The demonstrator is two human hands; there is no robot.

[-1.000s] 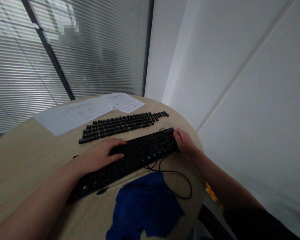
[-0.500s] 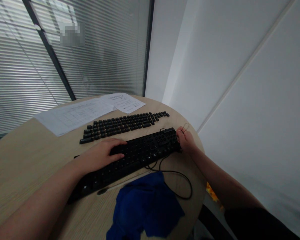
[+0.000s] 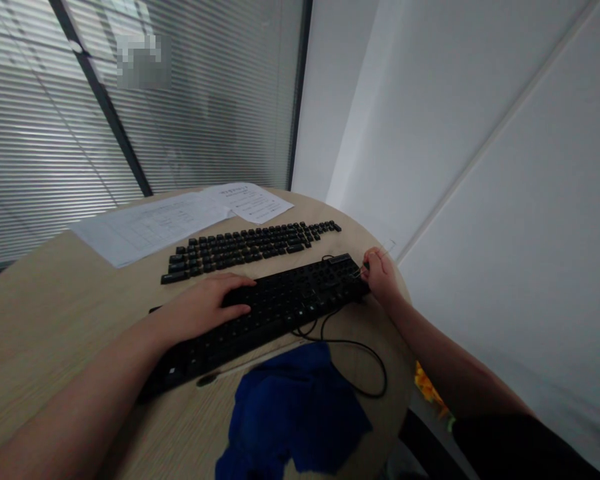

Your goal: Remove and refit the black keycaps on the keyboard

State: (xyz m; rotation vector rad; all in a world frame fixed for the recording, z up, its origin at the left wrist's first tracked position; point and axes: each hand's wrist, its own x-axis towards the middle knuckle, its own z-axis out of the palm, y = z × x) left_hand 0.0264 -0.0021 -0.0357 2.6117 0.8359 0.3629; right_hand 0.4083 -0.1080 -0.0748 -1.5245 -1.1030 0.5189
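A black keyboard [image 3: 275, 310] lies at a slant on the round table; many keycaps are off its right part. My left hand [image 3: 207, 303] rests on its middle, thumb and fingers apart. At the keyboard's right end, my right hand [image 3: 379, 270] is closed around a thin wire keycap puller [image 3: 391, 247]. One wire end sticks out beyond the fist, and the other reaches over the keyboard's corner. Whether a keycap is caught in it is too small to tell. Behind the keyboard, loose black keycaps [image 3: 240, 248] are laid out in rows.
Printed papers [image 3: 155, 223] lie at the table's far side. In front of the keyboard are a blue cloth [image 3: 295, 407], a thin brush-like stick [image 3: 210, 379] and a looped black cable [image 3: 380, 373]. A white wall [image 3: 505, 200] stands close on the right.
My right hand has moved slightly right and up, away from the keyboard's end, with the wire puller still in it. My left hand stays on the keyboard.
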